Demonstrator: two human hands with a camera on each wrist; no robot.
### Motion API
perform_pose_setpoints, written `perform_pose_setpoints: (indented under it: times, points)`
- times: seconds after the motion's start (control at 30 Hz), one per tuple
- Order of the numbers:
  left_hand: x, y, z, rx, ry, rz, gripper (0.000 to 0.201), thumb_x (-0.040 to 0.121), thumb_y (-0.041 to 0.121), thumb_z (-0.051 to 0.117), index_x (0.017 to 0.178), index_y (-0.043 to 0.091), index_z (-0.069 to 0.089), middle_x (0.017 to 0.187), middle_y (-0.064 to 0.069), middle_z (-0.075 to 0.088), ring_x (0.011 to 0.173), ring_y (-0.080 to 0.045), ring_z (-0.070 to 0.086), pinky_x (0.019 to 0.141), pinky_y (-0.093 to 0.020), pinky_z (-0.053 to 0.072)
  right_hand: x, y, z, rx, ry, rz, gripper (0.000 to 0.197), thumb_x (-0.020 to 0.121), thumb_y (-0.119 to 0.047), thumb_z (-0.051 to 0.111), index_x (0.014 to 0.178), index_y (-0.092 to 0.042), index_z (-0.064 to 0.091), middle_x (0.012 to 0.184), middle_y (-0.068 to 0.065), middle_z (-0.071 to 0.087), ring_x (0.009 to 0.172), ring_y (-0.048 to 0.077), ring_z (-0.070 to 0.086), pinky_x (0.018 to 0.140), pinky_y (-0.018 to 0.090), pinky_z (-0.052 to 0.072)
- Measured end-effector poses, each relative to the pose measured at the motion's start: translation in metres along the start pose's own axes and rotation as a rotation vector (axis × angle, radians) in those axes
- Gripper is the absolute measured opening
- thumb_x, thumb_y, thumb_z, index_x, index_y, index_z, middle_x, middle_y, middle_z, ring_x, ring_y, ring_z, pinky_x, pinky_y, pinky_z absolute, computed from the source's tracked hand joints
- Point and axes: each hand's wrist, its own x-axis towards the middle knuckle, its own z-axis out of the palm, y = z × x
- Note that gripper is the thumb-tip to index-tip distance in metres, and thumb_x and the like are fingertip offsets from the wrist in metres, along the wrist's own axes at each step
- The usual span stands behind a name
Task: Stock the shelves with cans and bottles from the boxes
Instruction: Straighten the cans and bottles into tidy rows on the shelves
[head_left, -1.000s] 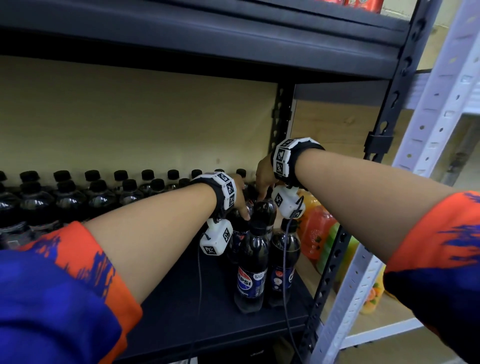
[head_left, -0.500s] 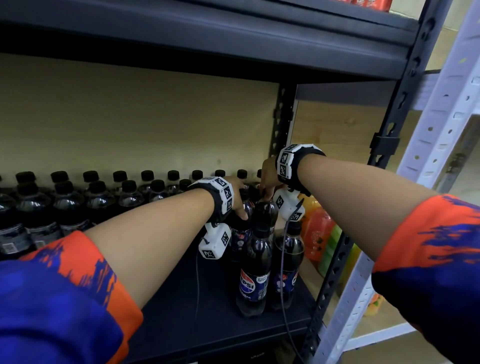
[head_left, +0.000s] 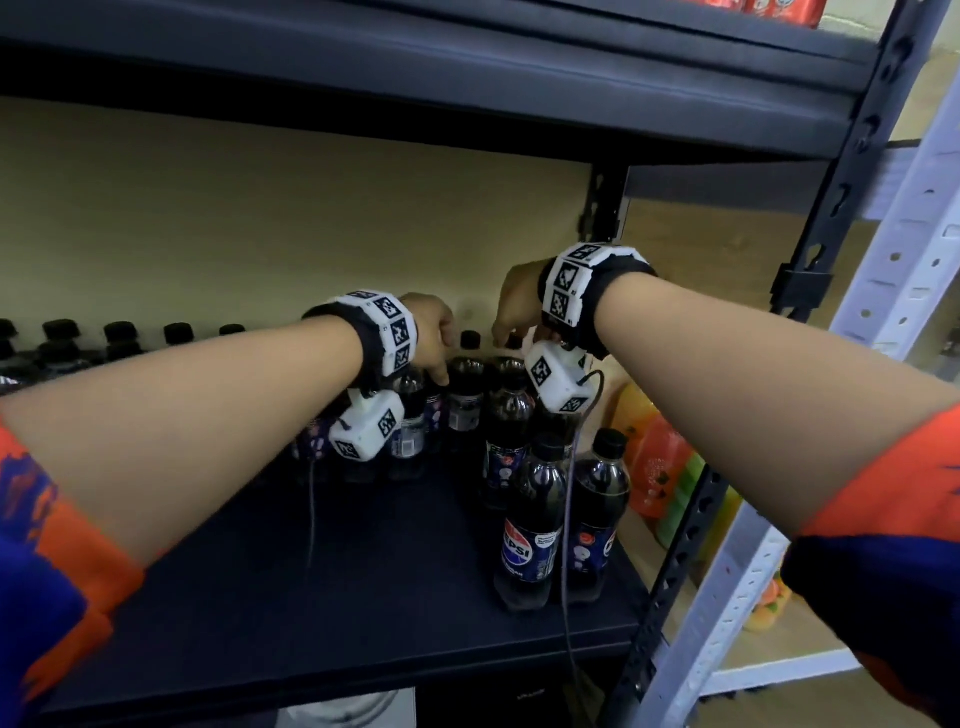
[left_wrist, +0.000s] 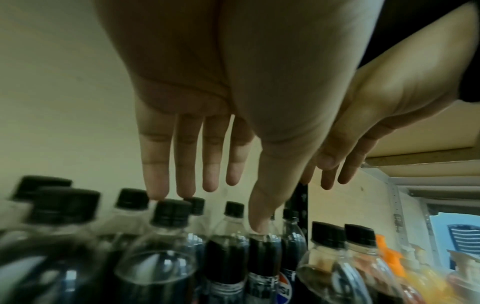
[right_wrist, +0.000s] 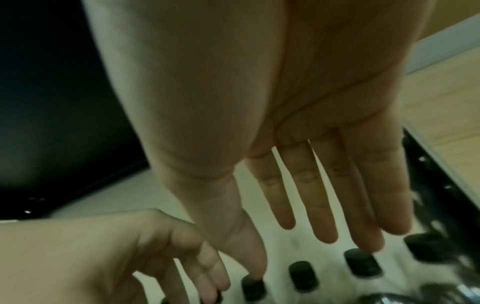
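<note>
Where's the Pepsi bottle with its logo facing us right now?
In the head view, the Pepsi bottle stands front right on the dark shelf, beside another cola bottle, below the right hand.

Cola bottles (head_left: 530, 525) stand on the shelf (head_left: 322, 587), in a row along its back wall and a column running forward at its right end, where 2 stand frontmost side by side. Another shelf board (head_left: 467, 67) lies above. Right of the upright post (head_left: 810, 291), juice bottles (head_left: 660, 467) stand on a neighbouring rack (head_left: 893, 291).
</note>
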Motion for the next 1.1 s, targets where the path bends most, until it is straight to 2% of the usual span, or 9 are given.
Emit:
perform_pose_setpoints:
  times: [0.13,0.2,0.3,0.4,0.57,0.77,0.83,0.93,1.1]
  points:
    - [-0.013,-0.035,0.0,-0.013,0.111,-0.075,0.052,0.071,0.034,0.089,0.113,0.016,0.065,0.106,-0.001,0.068,0.094,-0.024,0.064,0.079,-0.032,0.054,-0.004,-0.032,0.005,0.122,0.091,-0.02,0.047,0.051,-0.052,0.078,0.079,-0.014,0.075,0.074,0.005,0.076,0.067,0.03,0.075,0.071,0.05,0.062]
    - [-0.019,-0.05,0.007,-0.026,0.175,-0.101,0.049,0.074,0.034,0.085,0.114,0.014,0.064,0.107,-0.004,0.068,0.091,-0.026,0.064,0.075,-0.032,0.053,-0.001,-0.047,0.015,0.147,0.148,-0.025,0.051,0.043,-0.056,0.072,0.07,-0.013,0.072,0.063,0.002,0.072,0.059,0.026,0.071,0.07,0.042,0.06]
    - [-0.028,-0.065,0.02,-0.033,0.259,-0.133,0.053,0.078,0.033,0.082,0.12,0.011,0.06,0.111,-0.011,0.065,0.095,-0.03,0.063,0.08,-0.038,0.056,-0.015,-0.069,0.032,0.198,0.196,-0.057,0.035,0.058,-0.048,0.071,0.059,-0.015,0.06,0.055,0.0,0.057,0.052,0.023,0.054,0.056,0.028,0.046]
    - [-0.033,-0.076,0.035,-0.056,0.319,-0.167,0.06,0.08,0.031,0.08,0.128,0.006,0.053,0.116,-0.016,0.061,0.103,-0.035,0.061,0.085,-0.042,0.055,-0.022,-0.082,0.05,0.31,0.209,-0.077,0.031,0.079,-0.037,0.07,0.069,-0.015,0.051,0.065,0.001,0.052,0.056,0.021,0.048,0.05,0.025,0.037]
    - [-0.039,-0.086,0.067,-0.145,0.315,-0.201,0.055,0.073,0.029,0.081,0.116,0.007,0.054,0.116,-0.018,0.059,0.103,-0.037,0.061,0.08,-0.037,0.05,-0.018,-0.101,0.085,0.367,0.213,-0.058,0.02,0.087,-0.029,0.067,0.078,-0.014,0.058,0.078,0.002,0.065,0.059,0.017,0.057,0.046,0.022,0.038]
    - [-0.041,-0.092,0.081,-0.233,0.331,-0.187,0.063,0.079,0.021,0.078,0.131,0.008,0.046,0.113,-0.018,0.064,0.102,-0.038,0.064,0.081,-0.041,0.055,-0.014,-0.111,0.107,0.358,0.168,-0.008,0.015,0.096,-0.022,0.059,0.102,-0.008,0.06,0.111,0.011,0.066,0.095,0.028,0.063,0.08,0.032,0.054]
    - [-0.042,-0.092,0.082,-0.246,0.331,-0.186,0.068,0.079,0.021,0.079,0.135,0.009,0.043,0.112,-0.017,0.065,0.101,-0.037,0.065,0.082,-0.043,0.056,-0.008,-0.115,0.111,0.372,0.149,-0.001,0.025,0.096,-0.021,0.059,0.115,-0.004,0.062,0.12,0.014,0.066,0.108,0.03,0.065,0.094,0.035,0.054]
    - [-0.043,-0.092,0.082,-0.25,0.345,-0.168,0.07,0.078,0.024,0.081,0.132,0.007,0.041,0.111,-0.017,0.065,0.099,-0.037,0.065,0.078,-0.042,0.055,0.001,-0.119,0.116,0.436,0.192,0.012,0.034,0.095,-0.022,0.061,0.123,-0.002,0.058,0.125,0.015,0.063,0.115,0.03,0.062,0.098,0.035,0.053]
    - [-0.043,-0.094,0.082,-0.227,0.375,-0.147,0.078,0.073,0.021,0.087,0.129,0.006,0.035,0.119,-0.021,0.057,0.102,-0.038,0.062,0.077,-0.041,0.05,0.012,-0.119,0.126,0.611,0.24,0.09,0.079,0.082,-0.022,0.081,0.142,-0.004,0.033,0.136,0.012,0.054,0.123,0.029,0.058,0.081,0.028,0.044]
